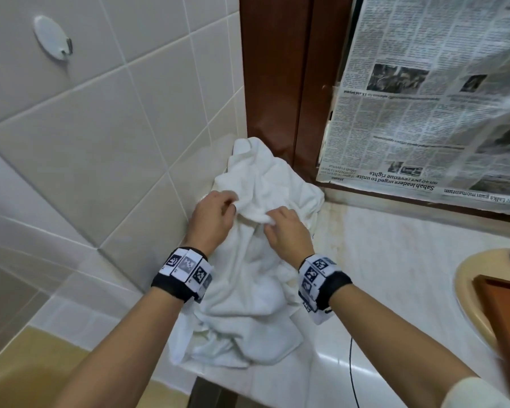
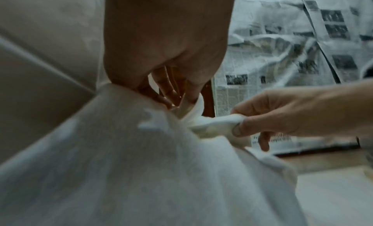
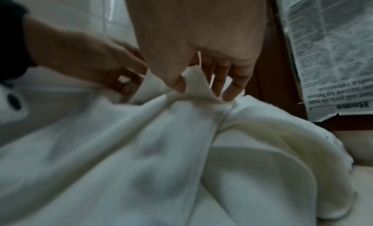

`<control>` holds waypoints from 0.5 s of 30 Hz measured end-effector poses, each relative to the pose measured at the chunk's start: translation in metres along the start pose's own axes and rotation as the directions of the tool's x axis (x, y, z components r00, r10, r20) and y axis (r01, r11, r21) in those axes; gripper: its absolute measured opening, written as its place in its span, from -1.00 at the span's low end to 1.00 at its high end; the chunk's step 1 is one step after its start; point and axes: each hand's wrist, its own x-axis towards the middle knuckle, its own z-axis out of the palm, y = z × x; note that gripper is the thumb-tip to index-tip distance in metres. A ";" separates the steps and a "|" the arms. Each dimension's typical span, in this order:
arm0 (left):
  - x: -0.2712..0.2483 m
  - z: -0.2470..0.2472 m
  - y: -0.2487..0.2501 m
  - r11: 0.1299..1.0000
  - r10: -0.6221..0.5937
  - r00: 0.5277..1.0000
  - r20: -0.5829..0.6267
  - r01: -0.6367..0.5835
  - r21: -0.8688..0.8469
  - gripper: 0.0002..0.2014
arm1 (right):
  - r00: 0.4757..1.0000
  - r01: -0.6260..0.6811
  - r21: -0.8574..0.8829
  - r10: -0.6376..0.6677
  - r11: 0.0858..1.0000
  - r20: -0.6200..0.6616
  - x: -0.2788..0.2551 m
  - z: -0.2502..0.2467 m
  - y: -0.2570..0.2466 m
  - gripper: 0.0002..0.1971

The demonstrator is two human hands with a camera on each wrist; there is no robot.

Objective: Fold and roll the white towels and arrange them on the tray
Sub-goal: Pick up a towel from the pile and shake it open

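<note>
- Beige glazed tile wall (image 1: 100, 136): crumpled white terry towels (image 1: 256, 290) heaped against it on the pale marble counter (image 1: 395, 260), corner bunched, unfolded.
- Left hand (image 1: 211, 220): fingers curled, pinching a towel fold; likely anchoring it.
- Right hand (image 1: 286, 231): thumb and forefinger pinch the edge just beside, probably hunting a corner.
- Brown wooden tray (image 1: 501, 313): far right over the yellow basin (image 1: 468, 290), well apart, holds no towels yet.
</note>
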 end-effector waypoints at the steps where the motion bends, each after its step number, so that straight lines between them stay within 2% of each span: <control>1: -0.001 -0.006 0.006 0.997 -0.045 0.998 -0.033 0.042 -0.069 -0.82 | 0.999 0.003 0.112 0.001 0.994 -0.037 0.001 -0.007 0.002 -0.75; 4: -0.008 -0.025 0.025 0.966 -0.101 0.992 -0.070 0.081 -0.246 -0.73 | 0.981 0.020 0.329 0.045 0.944 -0.188 -0.004 -0.039 0.005 -0.94; 7: -0.016 -0.043 0.043 0.951 -0.047 0.997 -0.068 0.024 -0.308 -0.61 | 0.965 -0.018 0.392 0.119 0.920 -0.234 -0.019 -0.083 0.012 -0.82; 11: -0.033 -0.063 0.081 0.934 -0.048 0.998 -0.052 0.027 -0.355 -0.72 | 0.952 -0.011 0.411 0.136 0.912 -0.276 -0.048 -0.145 0.029 -0.80; 15: -0.057 -0.060 0.122 0.950 0.080 0.997 0.002 -0.075 -0.302 -0.90 | 0.935 -0.047 0.398 0.181 0.916 -0.306 -0.090 -0.205 0.046 -0.78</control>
